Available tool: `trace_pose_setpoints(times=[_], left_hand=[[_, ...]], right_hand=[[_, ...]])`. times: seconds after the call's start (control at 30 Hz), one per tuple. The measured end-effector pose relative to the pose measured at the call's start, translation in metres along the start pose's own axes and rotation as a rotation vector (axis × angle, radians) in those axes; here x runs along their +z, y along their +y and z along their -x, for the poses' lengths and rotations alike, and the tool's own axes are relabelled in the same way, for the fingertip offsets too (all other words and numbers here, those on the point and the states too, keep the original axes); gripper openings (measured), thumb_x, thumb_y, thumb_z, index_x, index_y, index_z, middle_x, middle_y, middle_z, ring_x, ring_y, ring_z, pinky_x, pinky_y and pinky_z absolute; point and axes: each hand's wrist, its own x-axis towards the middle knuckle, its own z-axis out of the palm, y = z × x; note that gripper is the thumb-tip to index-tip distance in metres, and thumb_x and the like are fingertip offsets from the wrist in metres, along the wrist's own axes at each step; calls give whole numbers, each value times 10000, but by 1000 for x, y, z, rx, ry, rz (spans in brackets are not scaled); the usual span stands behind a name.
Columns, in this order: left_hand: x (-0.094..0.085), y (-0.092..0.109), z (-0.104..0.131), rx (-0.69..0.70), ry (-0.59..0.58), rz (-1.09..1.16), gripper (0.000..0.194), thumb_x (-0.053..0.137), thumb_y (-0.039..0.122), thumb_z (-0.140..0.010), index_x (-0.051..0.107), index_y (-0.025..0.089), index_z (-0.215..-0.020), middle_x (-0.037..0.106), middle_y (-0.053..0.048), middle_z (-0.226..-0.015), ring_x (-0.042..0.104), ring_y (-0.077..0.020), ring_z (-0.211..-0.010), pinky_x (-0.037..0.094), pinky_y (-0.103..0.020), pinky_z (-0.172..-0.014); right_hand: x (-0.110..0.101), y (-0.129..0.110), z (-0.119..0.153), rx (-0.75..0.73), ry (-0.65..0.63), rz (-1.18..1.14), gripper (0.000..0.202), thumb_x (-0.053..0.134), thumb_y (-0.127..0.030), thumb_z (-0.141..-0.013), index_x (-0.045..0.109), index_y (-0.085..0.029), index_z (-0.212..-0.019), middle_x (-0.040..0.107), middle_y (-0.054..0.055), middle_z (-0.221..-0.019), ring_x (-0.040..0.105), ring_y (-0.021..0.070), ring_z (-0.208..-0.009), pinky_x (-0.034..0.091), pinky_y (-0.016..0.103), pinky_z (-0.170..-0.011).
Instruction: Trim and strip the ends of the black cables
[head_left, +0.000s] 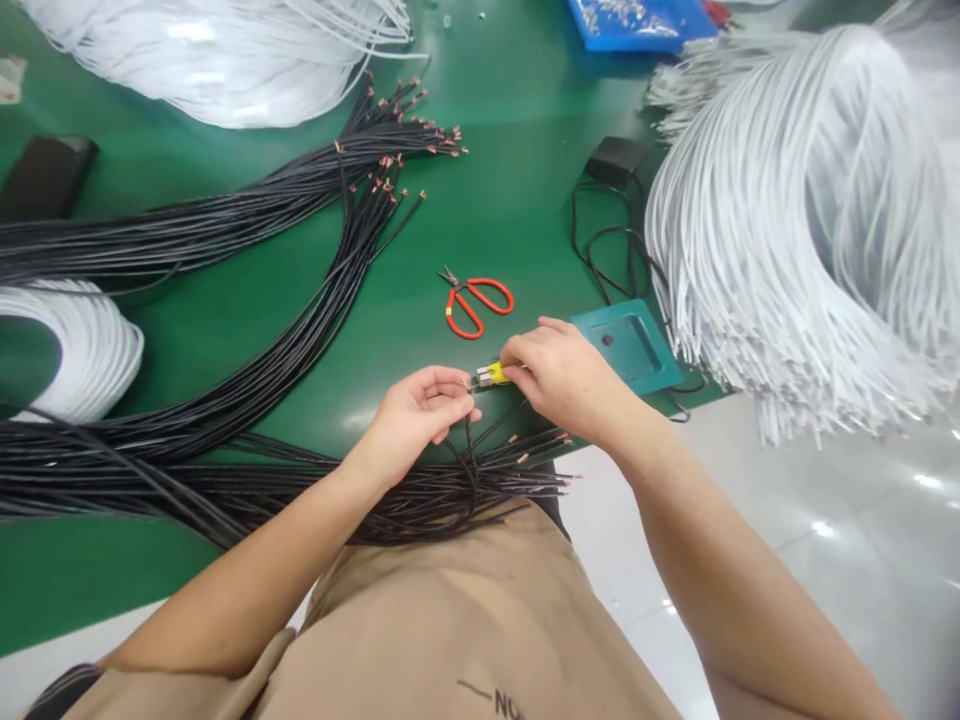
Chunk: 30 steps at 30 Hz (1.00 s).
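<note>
Cable end, dark-jacketed, sits between the thumb and fingers of the left hand (pixel 420 415); the black cable (pixel 471 440) drops from that pinch toward the bundle of dark cables (pixel 247 480) at the table edge, in front of the operator's torso. The right hand (pixel 559 370) pinches a small yellow-and-silver piece (pixel 491 374) by its yellow portion, with the metal end directed at the left fingertips. The exact contact at the metal end is too small to resolve. Neither hand is spread; the remaining fingers curl inward.

Handling characteristics, as judged: the black cable is light and flexible, with a fairly smooth jacket that may slide or roll under a loose pinch. Grip the jacket just behind the end. Fine conductors, if exposed, would bend or splay readily and should not bear the grip. The yellow-and-silver piece appears light and rigid; hold it by the yellow body, clear of the metal. Cable weight trailing below may tug the end off line, so slack should be maintained.

Red-handled snips (pixel 461 287) lie on the green table (pixel 525 200) beyond the hands. A teal tray (pixel 664 372) rests just beside the right hand.
</note>
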Motion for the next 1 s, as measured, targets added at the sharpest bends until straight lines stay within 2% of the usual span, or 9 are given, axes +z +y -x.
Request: trace_pose_setpoints(times=[0.13, 0.23, 0.53, 0.77, 0.83, 0.9, 1.0], left_hand=[[7, -6, -6, 28, 55, -48, 371, 822, 268, -597, 637, 129, -887, 624, -12, -714, 693, -155, -662, 273, -140, -362], [6, -9, -11, 60, 86, -95, 390, 820, 285, -597, 644, 127, -907, 651, -24, -723, 698, -162, -667, 278, -143, -358], [5, -10, -21, 64, 126, -223, 400, 810, 286, -600, 646, 109, -919, 692, -58, -748, 704, -180, -678, 340, -157, -377], [4, -13, -23, 60, 109, -295, 393, 794, 287, -628, 667, 101, -950, 720, -86, -763, 702, -185, -676, 368, -171, -393], [4, -13, -23, 63, 112, -305, 408, 797, 291, -627, 670, 98, -964, 728, -93, -774, 703, -189, -680, 389, -182, -408], [4, -14, -23, 64, 116, -307, 423, 800, 294, -627, 672, 97, -977, 734, -98, -793, 705, -193, -692, 408, -191, -426], [2, -15, -24, 59, 104, -298, 423, 805, 299, -629, 673, 97, -976, 735, -97, -793, 705, -193, -705, 424, -195, -444]], right_hand=[[-3, 6, 3, -52, -24, -12, 131, 516, -56, -791, 597, -156, -818, 666, 50, -819, 599, 178, -803, 319, 372, -1027], [0, 10, 5, -79, 18, 4, 184, 473, -9, -762, 572, -164, -772, 636, 40, -755, 576, 172, -750, 336, 355, -998], [11, 12, 8, -87, 148, 11, 205, 428, -23, -801, 557, -177, -760, 594, 16, -659, 516, 158, -643, 341, 349, -1000], [10, 10, 9, -71, 143, 38, 205, 430, -42, -840, 588, -161, -789, 617, 27, -660, 544, 154, -638, 354, 356, -1017], [8, 9, 11, -71, 128, 20, 167, 459, -82, -858, 604, -153, -817, 650, 47, -723, 590, 166, -719, 346, 367, -1038], [7, 10, 14, -66, 160, 4, 132, 494, -169, -885, 623, -147, -878, 686, 86, -869, 612, 206, -940, 308, 406, -1082], [8, 15, 19, 82, 297, 64, 253, 500, -274, -911, 610, -137, -1093, 616, 144, -1220, 434, 286, -1284, 195, 520, -1128]])
